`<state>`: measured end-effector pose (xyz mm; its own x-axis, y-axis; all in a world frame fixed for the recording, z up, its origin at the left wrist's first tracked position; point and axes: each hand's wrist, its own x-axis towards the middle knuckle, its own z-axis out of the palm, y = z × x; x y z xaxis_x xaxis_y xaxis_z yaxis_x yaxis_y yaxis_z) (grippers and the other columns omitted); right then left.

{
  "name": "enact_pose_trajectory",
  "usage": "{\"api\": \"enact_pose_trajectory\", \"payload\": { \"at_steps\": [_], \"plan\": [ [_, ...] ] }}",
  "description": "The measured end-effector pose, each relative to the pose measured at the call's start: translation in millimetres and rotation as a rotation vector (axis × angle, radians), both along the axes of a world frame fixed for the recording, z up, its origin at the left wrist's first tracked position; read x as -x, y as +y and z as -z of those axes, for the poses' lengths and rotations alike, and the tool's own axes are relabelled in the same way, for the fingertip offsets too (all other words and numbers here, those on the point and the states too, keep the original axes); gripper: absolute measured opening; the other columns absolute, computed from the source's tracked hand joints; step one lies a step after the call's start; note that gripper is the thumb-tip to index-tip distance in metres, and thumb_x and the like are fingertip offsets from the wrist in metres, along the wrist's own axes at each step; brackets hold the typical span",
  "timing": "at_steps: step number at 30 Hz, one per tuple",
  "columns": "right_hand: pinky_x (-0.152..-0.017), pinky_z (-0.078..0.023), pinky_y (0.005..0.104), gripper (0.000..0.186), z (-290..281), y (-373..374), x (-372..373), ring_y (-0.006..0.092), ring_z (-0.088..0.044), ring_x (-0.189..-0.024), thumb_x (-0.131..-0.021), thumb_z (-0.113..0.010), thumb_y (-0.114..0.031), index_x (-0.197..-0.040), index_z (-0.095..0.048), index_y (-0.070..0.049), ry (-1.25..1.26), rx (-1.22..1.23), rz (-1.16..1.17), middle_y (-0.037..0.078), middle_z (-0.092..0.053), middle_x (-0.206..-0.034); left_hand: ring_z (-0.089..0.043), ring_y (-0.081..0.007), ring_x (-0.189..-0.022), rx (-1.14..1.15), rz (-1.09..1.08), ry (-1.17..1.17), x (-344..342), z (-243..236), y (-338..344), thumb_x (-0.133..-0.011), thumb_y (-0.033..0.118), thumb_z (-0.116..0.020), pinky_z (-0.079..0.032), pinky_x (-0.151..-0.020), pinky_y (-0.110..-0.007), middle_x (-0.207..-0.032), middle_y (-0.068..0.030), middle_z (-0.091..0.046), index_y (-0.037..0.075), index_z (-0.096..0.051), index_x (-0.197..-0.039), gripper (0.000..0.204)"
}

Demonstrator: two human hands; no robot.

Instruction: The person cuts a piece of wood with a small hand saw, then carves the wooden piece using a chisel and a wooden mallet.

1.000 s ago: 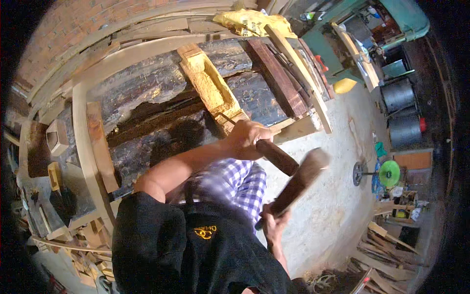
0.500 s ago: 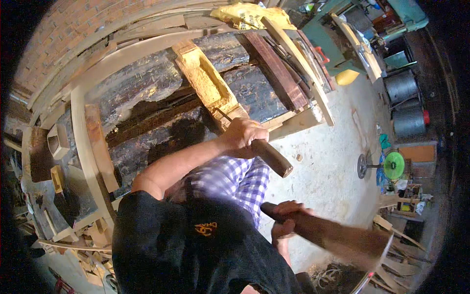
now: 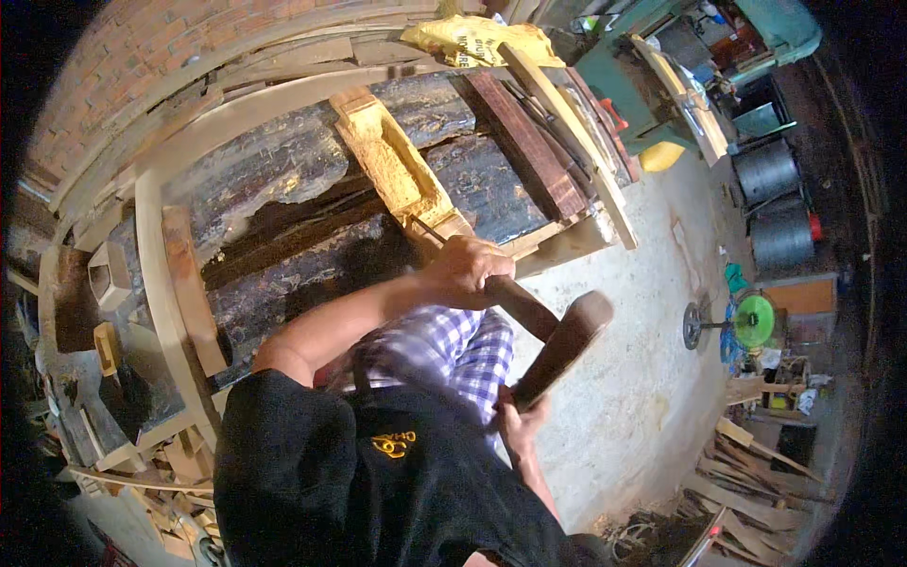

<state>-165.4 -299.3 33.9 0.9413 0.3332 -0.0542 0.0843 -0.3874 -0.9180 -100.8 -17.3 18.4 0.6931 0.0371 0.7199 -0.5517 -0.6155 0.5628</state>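
Note:
My left hand (image 3: pixel 470 271) is closed around a chisel (image 3: pixel 522 307). Its thick wooden handle sticks out to the right, and its thin blade reaches the near end of a pale yellow wooden block (image 3: pixel 357 115). That block has a long hollow carved into it, with loose chips inside, and lies across dark, rough timber (image 3: pixel 274 156). In my closed right hand (image 3: pixel 521 420) is a dark wooden mallet (image 3: pixel 570 345). The mallet's head meets the butt of the chisel handle or lies right by it; which one I cannot tell.
Beyond the block lie a reddish-brown board (image 3: pixel 529 142) and a long pale plank (image 3: pixel 572 137). A yellow sack (image 3: pixel 482 40) sits at the back. To the right stand a green fan (image 3: pixel 754 321) and metal drums (image 3: pixel 779 236). Scrap wood (image 3: pixel 756 501) is heaped at lower right.
The mallet has swung from the lower right up and left to the chisel handle's end. My right hand came inward with it, while my left hand stayed nearly in place.

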Motion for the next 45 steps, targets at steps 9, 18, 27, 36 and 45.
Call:
{"api": "enact_pose_trajectory", "payload": {
  "at_steps": [9, 18, 27, 36, 45],
  "plan": [
    [-0.056, -0.049, 0.0314, 0.037, -7, 2, -6, 0.0166, -0.058, -0.059, -0.078, -0.071, -0.022, -0.102, -0.051, -0.002, 0.046, 0.157, -0.158, 0.009, -0.06, -0.075, -0.061, -0.0286, -0.059, 0.038, 0.034, 0.082, -1, 5, 6, -0.066, 0.027, -0.069, -0.047, -0.054, -0.039, -0.059, -0.0081, -0.057, 0.012, -0.057, -0.066, 0.019],
    [-0.075, -0.048, 0.0326, 0.055, -20, -22, -4, 0.0162, -0.057, -0.071, -0.077, -0.067, -0.022, -0.12, -0.037, -0.005, -0.316, -0.305, -0.049, 0.007, -0.056, -0.09, -0.064, -0.0261, -0.062, -0.111, -0.011, 0.028, 3, 2, 16, -0.073, 0.013, -0.062, -0.049, -0.053, -0.038, -0.067, -0.0066, -0.062, 0.013, -0.063, -0.078, 0.004],
    [-0.051, -0.047, 0.0303, 0.05, -30, -3, 15, 0.0184, -0.055, -0.055, -0.077, -0.067, -0.014, -0.116, -0.039, -0.002, 0.008, -0.377, 0.115, 0.01, -0.056, -0.072, -0.066, -0.0225, -0.064, -0.021, 0.004, 0.04, 16, -19, 3, -0.078, 0.017, -0.058, -0.053, -0.056, -0.034, -0.074, -0.0045, -0.067, 0.016, -0.064, -0.077, 0.006],
    [-0.058, -0.047, 0.0293, 0.047, -68, 16, 18, 0.0188, -0.057, -0.058, -0.072, -0.066, -0.01, -0.111, -0.042, 0.001, 0.05, -0.229, 0.076, 0.008, -0.055, -0.066, -0.06, -0.0302, -0.055, 0.222, 0.092, 0.178, 14, -25, 17, -0.064, 0.021, -0.07, -0.045, -0.051, -0.039, -0.058, -0.0091, -0.057, 0.012, -0.056, -0.064, 0.017],
    [-0.057, -0.049, 0.0327, 0.041, -27, 19, 5, 0.0168, -0.058, -0.064, -0.075, -0.069, -0.009, -0.108, -0.048, 0.0, -0.217, 0.188, -0.147, 0.006, -0.058, -0.077, -0.062, -0.0246, -0.059, 0.2, 0.074, 0.153, 15, -7, 32, -0.064, 0.025, -0.072, -0.045, -0.053, -0.035, -0.06, -0.0068, -0.058, 0.011, -0.06, -0.065, 0.018]
  ]
}}
